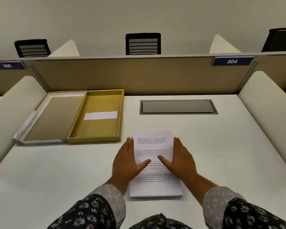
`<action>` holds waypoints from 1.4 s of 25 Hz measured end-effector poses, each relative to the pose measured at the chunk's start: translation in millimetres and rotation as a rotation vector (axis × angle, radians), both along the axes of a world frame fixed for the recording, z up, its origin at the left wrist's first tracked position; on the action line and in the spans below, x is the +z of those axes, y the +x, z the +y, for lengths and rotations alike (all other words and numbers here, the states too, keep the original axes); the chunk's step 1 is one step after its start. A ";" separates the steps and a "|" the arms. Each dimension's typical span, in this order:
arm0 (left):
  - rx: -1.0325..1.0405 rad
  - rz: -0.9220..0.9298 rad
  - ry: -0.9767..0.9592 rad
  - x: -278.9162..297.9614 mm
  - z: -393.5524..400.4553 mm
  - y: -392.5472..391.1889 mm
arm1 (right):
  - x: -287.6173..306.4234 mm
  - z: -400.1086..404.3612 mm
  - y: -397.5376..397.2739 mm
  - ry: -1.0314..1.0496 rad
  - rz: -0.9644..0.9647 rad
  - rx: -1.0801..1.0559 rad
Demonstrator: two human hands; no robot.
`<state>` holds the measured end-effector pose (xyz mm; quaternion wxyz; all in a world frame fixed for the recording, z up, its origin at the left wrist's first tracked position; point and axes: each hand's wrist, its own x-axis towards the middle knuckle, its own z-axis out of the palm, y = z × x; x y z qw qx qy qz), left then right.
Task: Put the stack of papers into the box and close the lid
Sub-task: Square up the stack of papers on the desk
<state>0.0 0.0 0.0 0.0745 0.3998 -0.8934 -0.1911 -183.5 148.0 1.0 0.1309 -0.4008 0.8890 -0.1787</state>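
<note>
A stack of printed white papers lies flat on the white desk in front of me. My left hand rests against the stack's left edge, fingers straight and thumb lying on the top sheet. My right hand mirrors it at the right edge, thumb also on the paper. Neither hand has lifted the stack. To the far left stands the gold box, open, with a white slip on its floor. Its hinged lid lies flat to the left of the tray.
A grey cable hatch is set into the desk behind the papers. A beige partition closes the back, with curved white dividers on both sides. Black chairs stand beyond the partition.
</note>
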 end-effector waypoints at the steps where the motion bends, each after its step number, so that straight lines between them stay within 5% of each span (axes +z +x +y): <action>1: 0.023 0.004 0.048 -3.4 0.8 -0.3 | -4.4 0.7 1.1 -0.012 -0.037 -0.049; 7: 0.155 -0.006 0.378 -15.8 5.0 -8.8 | -23.9 -8.7 17.4 0.048 -0.244 -0.292; 13: 0.196 -0.024 0.423 -14.1 5.7 -20.6 | -23.5 -37.9 -21.8 0.125 -0.558 -0.484; 22: 0.183 -0.105 0.438 -10.8 -6.7 -22.8 | -28.5 -45.4 -25.1 0.111 -0.550 -0.577; 28: 0.085 -0.156 0.437 -15.1 -11.4 -17.2 | -8.5 -43.7 -31.5 -0.204 -1.073 -0.628; 33: 0.020 -0.237 0.436 -28.1 -15.9 -12.3 | -13.5 -25.5 -25.4 -0.211 -0.817 -0.487; 35: 0.018 -0.233 0.441 -27.6 -16.0 -13.3 | -19.6 -19.1 -25.5 -0.293 -0.894 -0.537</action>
